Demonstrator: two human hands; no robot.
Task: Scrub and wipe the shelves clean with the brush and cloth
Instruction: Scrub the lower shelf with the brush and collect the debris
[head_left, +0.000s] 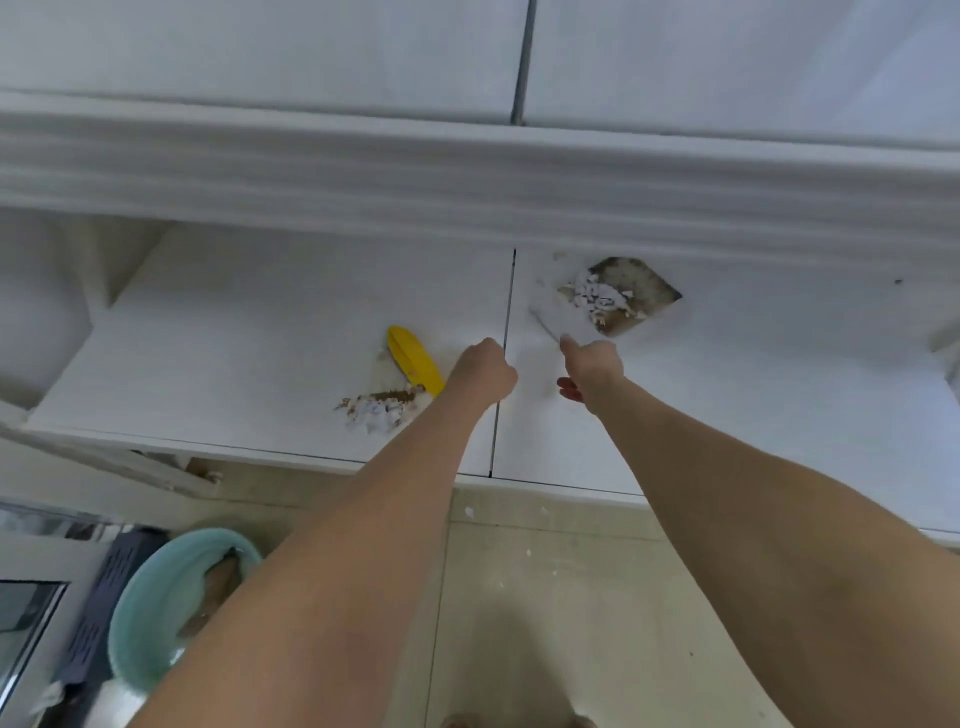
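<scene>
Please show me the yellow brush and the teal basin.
yellow brush (410, 356): head view, on its yellow back.
teal basin (148, 597): head view, on its inner wall.

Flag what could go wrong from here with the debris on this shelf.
1. The debris pile beside the yellow brush in the left hand sits near the shelf front edge. A stroke toward the person could push it onto the floor, already flecked white.
2. Loose white chips lie on the brown flat piece ahead of the right hand; tilting it could spill them.
</scene>
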